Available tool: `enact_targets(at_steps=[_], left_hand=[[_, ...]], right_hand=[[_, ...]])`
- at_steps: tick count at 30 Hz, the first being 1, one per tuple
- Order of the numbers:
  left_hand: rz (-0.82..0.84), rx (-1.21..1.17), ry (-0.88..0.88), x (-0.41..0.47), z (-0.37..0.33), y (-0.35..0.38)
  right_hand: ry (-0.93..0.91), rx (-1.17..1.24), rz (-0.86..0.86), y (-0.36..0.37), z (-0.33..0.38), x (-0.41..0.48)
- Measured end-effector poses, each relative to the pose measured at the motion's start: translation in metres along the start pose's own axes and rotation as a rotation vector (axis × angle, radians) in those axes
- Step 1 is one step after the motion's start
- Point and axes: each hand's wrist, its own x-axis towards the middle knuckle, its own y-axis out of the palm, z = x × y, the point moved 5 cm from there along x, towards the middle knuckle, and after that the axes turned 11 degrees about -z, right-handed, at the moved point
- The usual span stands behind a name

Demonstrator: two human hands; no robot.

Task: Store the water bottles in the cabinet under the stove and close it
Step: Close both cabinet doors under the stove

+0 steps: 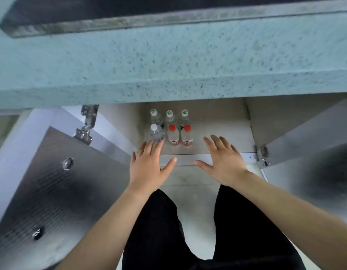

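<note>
Both forearms are seen bare, no sleeves in view. The left hand and right hand are ungloved and unadorned. Black trousers are worn below.

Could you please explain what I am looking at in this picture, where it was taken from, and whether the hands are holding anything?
There is no machine here: a person wears a wide-angle camera on the head, looking down at their own arms. You see the left hand and the right hand, both open with fingers spread and holding nothing. Above them runs a speckled countertop. Beneath it is an open cabinet with the left door and the right door swung wide. On its floor stand six water bottles, upright in two rows of three. The left fingertips overlap the front-left bottle; contact is unclear.
</note>
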Motion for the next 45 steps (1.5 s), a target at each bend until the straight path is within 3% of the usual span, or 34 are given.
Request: enact_targets(at_steps=[8,17,25,31,38,45], left_hand=[[0.074,-0.056,0.017,-0.075,-0.022,-0.189],[0.033,-0.059,0.309,-0.102,-0.03,-0.334],[-0.008,-0.099,0.268,-0.168,0.018,-0.357],[-0.077,-0.09,0.24,-0.184,0.065,-0.397],[-0.036,-0.008,0.345,-0.134,0.125,-0.405],[0.067,0.028,0.578,-0.04,0.171,-0.386]], right_hand=[[0.151,0.055,0.091,-0.166,0.059,-0.128],[0.232,0.146,-0.095,-0.297,0.144,-0.217],[0.101,0.17,-0.15,-0.285,0.215,-0.247],[0.101,0.204,-0.08,-0.265,0.272,-0.269],[0.166,0.205,-0.083,-0.242,0.329,-0.231],[0.361,0.262,-0.101,-0.209,0.382,-0.168]])
